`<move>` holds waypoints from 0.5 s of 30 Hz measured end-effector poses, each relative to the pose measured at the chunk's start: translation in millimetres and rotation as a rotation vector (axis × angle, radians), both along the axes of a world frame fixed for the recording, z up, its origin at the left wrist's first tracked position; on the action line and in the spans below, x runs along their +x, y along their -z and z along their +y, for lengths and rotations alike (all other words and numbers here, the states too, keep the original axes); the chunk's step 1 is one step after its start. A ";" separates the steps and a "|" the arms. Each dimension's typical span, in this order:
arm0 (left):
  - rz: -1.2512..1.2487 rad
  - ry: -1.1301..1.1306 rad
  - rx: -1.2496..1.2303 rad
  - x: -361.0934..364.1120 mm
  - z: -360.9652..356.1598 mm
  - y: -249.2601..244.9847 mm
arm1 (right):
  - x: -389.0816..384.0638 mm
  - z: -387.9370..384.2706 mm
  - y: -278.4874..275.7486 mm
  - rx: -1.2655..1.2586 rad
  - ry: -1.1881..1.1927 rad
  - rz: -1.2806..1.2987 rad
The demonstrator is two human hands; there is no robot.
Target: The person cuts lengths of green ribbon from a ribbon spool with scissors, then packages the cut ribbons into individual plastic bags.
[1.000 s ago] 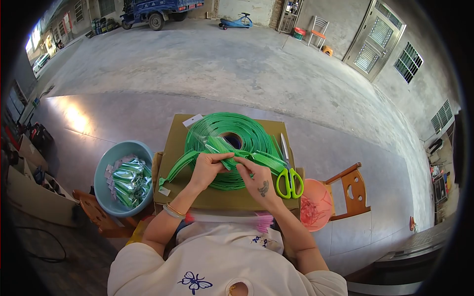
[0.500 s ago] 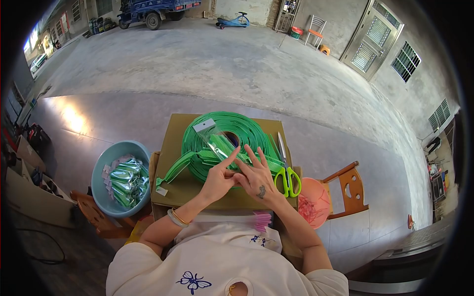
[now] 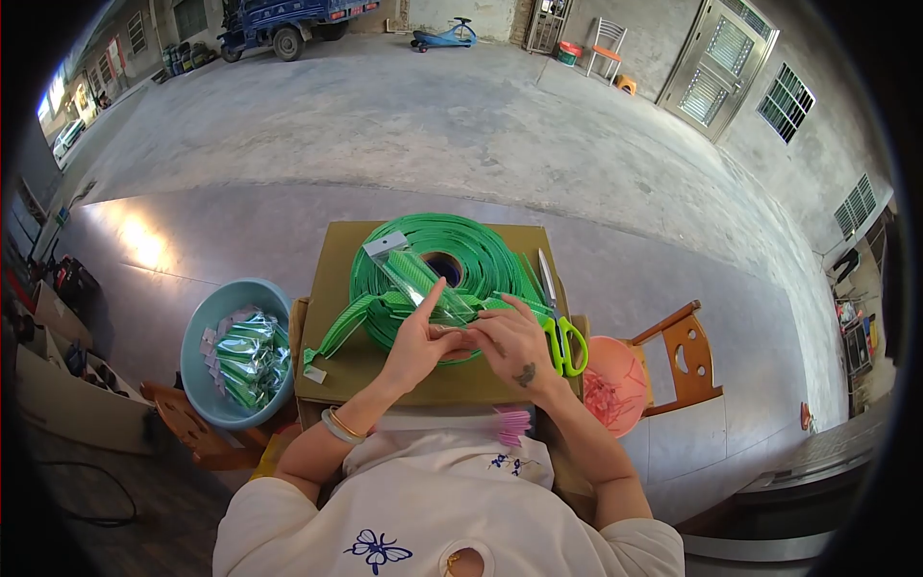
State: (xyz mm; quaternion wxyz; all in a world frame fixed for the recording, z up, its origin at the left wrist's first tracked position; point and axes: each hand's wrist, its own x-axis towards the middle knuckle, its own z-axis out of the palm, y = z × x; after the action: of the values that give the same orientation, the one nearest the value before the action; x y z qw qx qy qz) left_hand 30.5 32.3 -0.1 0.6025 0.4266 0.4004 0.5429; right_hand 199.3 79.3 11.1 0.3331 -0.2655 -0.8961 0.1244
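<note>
A clear plastic bag [image 3: 415, 274] with a white top tab and a green dotted strip inside slants above a large roll of green ribbon [image 3: 486, 245]. My left hand [image 3: 418, 337] is at the bag's lower end, index finger stretched along it and the other fingers closed. Close against it, my right hand [image 3: 514, 341] has its fingers curled, the thumb and fingertips meeting near my left thumb. What lies in that pinch is too small to make out. Green-handled scissors [image 3: 565, 344] lie just right of my right hand, blades pointing away.
The roll rests on a cardboard box [image 3: 332, 260]. A loose ribbon end [image 3: 336, 337] trails left. At left, a blue basin [image 3: 197, 385] holds several filled bags. A pink basin [image 3: 625, 370] with thin pink strips sits on a wooden chair [image 3: 687, 361] at right. Pink strips [image 3: 512, 425] lie near my lap.
My right hand's fingers were spread over the bag's lower end; now they are curled in, and the hand sits slightly right and lower. The bag has shifted slightly left.
</note>
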 end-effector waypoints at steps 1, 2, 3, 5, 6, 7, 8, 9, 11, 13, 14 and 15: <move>-0.018 -0.002 -0.036 -1.4 -1.3 -5.6 | 6.7 -2.2 -6.1 -0.072 0.044 0.009; -0.034 -0.003 -0.071 -2.4 -1.8 -8.2 | 10.2 -3.0 -9.0 -0.143 0.089 0.021; -0.028 -0.005 -0.062 -2.5 -1.6 -6.3 | 10.5 -2.2 -9.3 -0.115 0.058 0.013; 0.004 -0.020 -0.069 -1.0 -2.2 -4.1 | 8.9 0.0 -10.2 -0.058 0.003 0.000; 0.019 -0.026 -0.072 -0.1 -2.6 -3.2 | 7.2 0.0 -10.4 -0.077 -0.013 -0.006; 0.055 -0.024 -0.058 0.3 -3.2 -2.5 | 4.6 -0.6 -10.5 -0.098 -0.030 -0.013; 0.091 -0.021 -0.043 0.1 -3.9 -1.7 | 2.9 -1.2 -10.5 -0.118 -0.046 -0.019; 0.126 -0.018 -0.027 -0.2 -4.4 -1.1 | 2.8 -1.5 -10.9 -0.160 -0.057 -0.030; 0.204 0.015 -0.013 -2.7 -5.1 -0.3 | 3.5 -2.4 -11.5 -0.243 -0.077 -0.049; 0.222 0.029 -0.012 -0.9 -5.3 -1.9 | 4.5 -1.9 -10.9 -0.317 -0.112 -0.032; 0.199 0.023 -0.020 1.0 -6.9 -4.9 | 5.4 -1.6 -10.1 -0.352 -0.132 -0.026; 0.176 0.013 -0.027 2.5 -8.0 -6.3 | 6.3 -1.5 -8.6 -0.322 -0.127 -0.036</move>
State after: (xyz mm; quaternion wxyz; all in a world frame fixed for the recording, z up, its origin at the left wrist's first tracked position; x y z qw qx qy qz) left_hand 33.0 24.2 6.2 0.5744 0.4670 0.4561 0.4938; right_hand 205.6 77.8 19.8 0.2615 -0.2606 -0.8854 0.2823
